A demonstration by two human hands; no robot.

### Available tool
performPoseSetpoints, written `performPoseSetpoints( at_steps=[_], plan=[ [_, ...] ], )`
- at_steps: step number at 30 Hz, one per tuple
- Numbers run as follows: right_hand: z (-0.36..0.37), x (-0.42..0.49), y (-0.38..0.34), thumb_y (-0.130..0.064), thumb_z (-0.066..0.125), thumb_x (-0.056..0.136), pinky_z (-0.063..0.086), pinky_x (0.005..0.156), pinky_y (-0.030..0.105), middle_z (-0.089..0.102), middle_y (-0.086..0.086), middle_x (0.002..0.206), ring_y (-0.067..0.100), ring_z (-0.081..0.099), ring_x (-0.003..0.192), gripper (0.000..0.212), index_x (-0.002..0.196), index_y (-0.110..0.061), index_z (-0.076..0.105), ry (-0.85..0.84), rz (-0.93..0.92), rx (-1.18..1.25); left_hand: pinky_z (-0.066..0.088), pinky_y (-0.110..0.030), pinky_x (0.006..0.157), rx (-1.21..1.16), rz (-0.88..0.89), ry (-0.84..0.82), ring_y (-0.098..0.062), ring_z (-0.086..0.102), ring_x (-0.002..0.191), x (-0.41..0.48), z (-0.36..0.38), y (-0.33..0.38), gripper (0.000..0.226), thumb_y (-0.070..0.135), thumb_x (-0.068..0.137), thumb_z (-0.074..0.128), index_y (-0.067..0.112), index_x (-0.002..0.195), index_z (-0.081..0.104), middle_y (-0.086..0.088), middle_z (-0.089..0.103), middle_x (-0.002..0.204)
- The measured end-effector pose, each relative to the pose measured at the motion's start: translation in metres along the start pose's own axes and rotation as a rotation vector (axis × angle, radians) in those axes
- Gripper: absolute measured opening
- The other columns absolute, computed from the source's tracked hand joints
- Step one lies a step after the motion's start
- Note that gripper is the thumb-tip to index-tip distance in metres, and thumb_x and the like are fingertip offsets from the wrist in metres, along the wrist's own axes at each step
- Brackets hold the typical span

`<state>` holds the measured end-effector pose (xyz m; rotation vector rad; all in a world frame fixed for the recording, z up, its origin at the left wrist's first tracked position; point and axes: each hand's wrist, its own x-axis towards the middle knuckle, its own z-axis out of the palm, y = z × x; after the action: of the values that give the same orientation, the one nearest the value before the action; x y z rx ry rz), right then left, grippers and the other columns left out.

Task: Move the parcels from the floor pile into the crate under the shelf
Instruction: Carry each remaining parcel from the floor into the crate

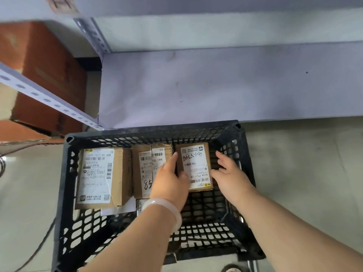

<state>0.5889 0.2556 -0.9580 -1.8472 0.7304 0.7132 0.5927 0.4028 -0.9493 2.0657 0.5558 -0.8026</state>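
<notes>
A black slotted plastic crate [153, 132] stands on the floor just in front of a white shelf [196, 85]. Three labelled brown parcels lie along its far side. The small parcel [196, 165] is on the right, a middle parcel [145, 163] is beside it, and a large parcel [98, 173] is on the left. My left hand [169, 181] holds the small parcel's left edge, fingers down its side and thumb on its near corner. My right hand [229, 173] is beside its right edge with fingers spread, the thumb touching the parcel.
A white flat packet [117, 210] pokes out under the large parcel. An orange carton [49, 75] sits at the left behind a perforated shelf rail [49, 101]. A dark cable [39, 248] runs over the floor at the crate's left. The floor pile is out of view.
</notes>
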Motion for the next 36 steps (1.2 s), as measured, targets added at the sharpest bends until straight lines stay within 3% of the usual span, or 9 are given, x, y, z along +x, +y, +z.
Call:
performPoseSetpoints(
  at_steps=[3,6,10,12,17,19,22,28,36],
  plan=[
    [-0.021,-0.034,-0.024,-0.017,0.051,0.095,0.034,0.106,0.029,0.041,-0.002,0.148,0.014,0.041,0.133,0.055,0.145,-0.030,0.033,-0.018,-0.030,-0.001,0.053,-0.019,0.070,-0.031,-0.009,0.069,0.001,0.057,0.089,-0.025,-0.033,0.013,0.052,0.025,0.096,0.046,0.042,0.142,0.033,0.009,0.043,0.143],
    [-0.045,-0.070,-0.052,-0.019,0.050,0.096,0.031,0.105,0.025,0.044,-0.001,0.146,0.013,0.042,0.133,0.051,0.145,-0.028,0.037,-0.019,-0.066,-0.013,0.054,-0.030,0.077,-0.037,0.001,0.083,-0.014,0.065,0.086,-0.053,-0.063,0.035,0.049,0.028,0.095,0.047,0.044,0.140,0.035,0.006,0.049,0.139],
    [-0.078,-0.136,-0.092,-0.023,0.050,0.097,0.031,0.103,0.023,0.047,-0.002,0.144,0.013,0.044,0.132,0.046,0.142,-0.027,0.042,0.009,-0.093,-0.011,0.056,-0.041,0.086,-0.038,0.026,0.017,-0.032,0.062,0.109,-0.111,-0.095,0.076,0.049,0.036,0.093,0.051,0.044,0.139,0.036,0.004,0.048,0.139],
    [-0.096,-0.179,-0.115,-0.025,0.051,0.096,0.032,0.102,0.024,0.047,-0.001,0.144,0.014,0.044,0.131,0.046,0.142,-0.027,0.041,0.023,-0.109,-0.006,0.056,-0.037,0.082,-0.028,0.058,0.008,-0.029,0.062,0.109,-0.148,-0.114,0.102,0.050,0.037,0.093,0.051,0.043,0.140,0.035,0.004,0.049,0.138],
    [-0.144,-0.299,-0.172,-0.027,0.055,0.094,0.033,0.091,0.022,0.052,0.003,0.139,0.016,0.052,0.123,0.046,0.140,-0.026,0.044,0.138,-0.105,0.094,0.052,-0.027,0.061,-0.032,0.184,-0.033,-0.012,0.064,0.078,-0.249,-0.165,0.175,0.048,0.034,0.094,0.051,0.037,0.140,0.039,0.006,0.050,0.136],
    [-0.163,-0.346,-0.194,-0.027,0.056,0.094,0.034,0.091,0.022,0.053,0.004,0.138,0.017,0.052,0.122,0.047,0.139,-0.025,0.045,0.183,-0.124,0.130,0.055,-0.029,0.066,-0.028,0.244,-0.062,-0.015,0.064,0.086,-0.288,-0.183,0.205,0.046,0.034,0.094,0.050,0.038,0.139,0.039,0.006,0.049,0.136],
    [-0.192,-0.414,-0.225,-0.027,0.056,0.094,0.036,0.092,0.024,0.053,0.003,0.138,0.018,0.052,0.122,0.047,0.139,-0.025,0.044,0.253,-0.162,0.168,0.047,-0.017,0.062,0.005,0.345,-0.077,-0.009,0.058,0.089,-0.345,-0.211,0.251,0.045,0.036,0.096,0.048,0.038,0.140,0.039,0.007,0.049,0.135],
    [-0.244,-0.535,-0.268,-0.023,0.057,0.093,0.036,0.091,0.022,0.054,0.008,0.135,0.019,0.052,0.122,0.045,0.138,-0.020,0.047,0.424,-0.269,0.267,0.047,-0.030,0.095,0.074,0.575,-0.123,-0.017,0.058,0.108,-0.450,-0.238,0.326,0.044,0.036,0.094,0.050,0.038,0.137,0.043,0.004,0.055,0.131],
    [-0.347,-0.672,-0.239,-0.028,0.060,0.090,0.045,0.083,0.027,0.060,-0.001,0.123,0.014,0.058,0.106,0.040,0.130,-0.029,0.053,0.720,-0.323,0.454,0.035,-0.019,0.090,0.173,0.916,-0.291,-0.017,0.054,0.116,-0.584,-0.196,0.423,0.042,0.036,0.096,0.048,0.037,0.137,0.043,0.003,0.058,0.130]
  ],
)
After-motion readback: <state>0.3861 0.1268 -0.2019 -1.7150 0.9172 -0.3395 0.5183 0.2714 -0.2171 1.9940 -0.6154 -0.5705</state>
